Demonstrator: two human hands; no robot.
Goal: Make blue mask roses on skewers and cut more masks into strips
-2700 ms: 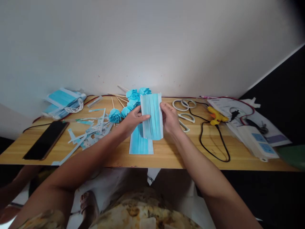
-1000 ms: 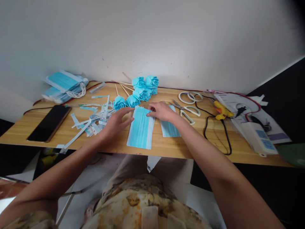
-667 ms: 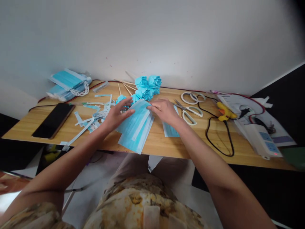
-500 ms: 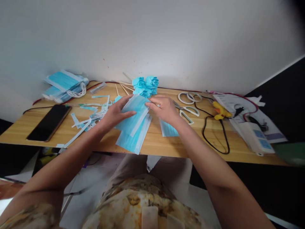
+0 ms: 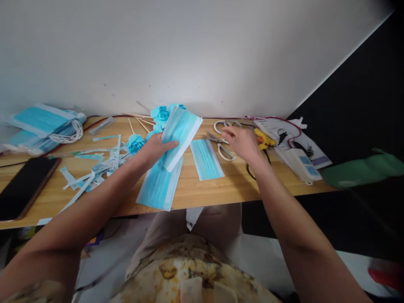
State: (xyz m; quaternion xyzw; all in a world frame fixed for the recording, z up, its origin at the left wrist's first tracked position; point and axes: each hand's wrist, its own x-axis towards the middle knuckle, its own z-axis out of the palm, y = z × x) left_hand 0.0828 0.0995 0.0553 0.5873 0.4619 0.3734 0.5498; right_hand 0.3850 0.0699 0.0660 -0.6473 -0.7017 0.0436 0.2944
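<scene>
My left hand point(image 5: 154, 149) holds a light-blue face-mask sheet point(image 5: 180, 136) tilted up off the wooden table point(image 5: 240, 185). Below it a second mask sheet point(image 5: 159, 189) lies at the front edge, and a third mask sheet point(image 5: 206, 159) lies flat to the right. My right hand point(image 5: 241, 142) hovers open, holding nothing, over the white-handled scissors point(image 5: 222, 145). Blue mask flowers on wooden sticks point(image 5: 159, 115) lie behind the held sheet.
Cut mask strips point(image 5: 91, 166) litter the left of the table, beside a black phone point(image 5: 23, 185) and a stack of masks point(image 5: 41, 126). A yellow glue gun point(image 5: 263, 139), black cable, power strip point(image 5: 301, 164) and papers sit right. A green object point(image 5: 362, 172) is beyond.
My right hand let go of the mask sheet and moved right to the scissors. My left hand lifted the sheet alone. The view swung right.
</scene>
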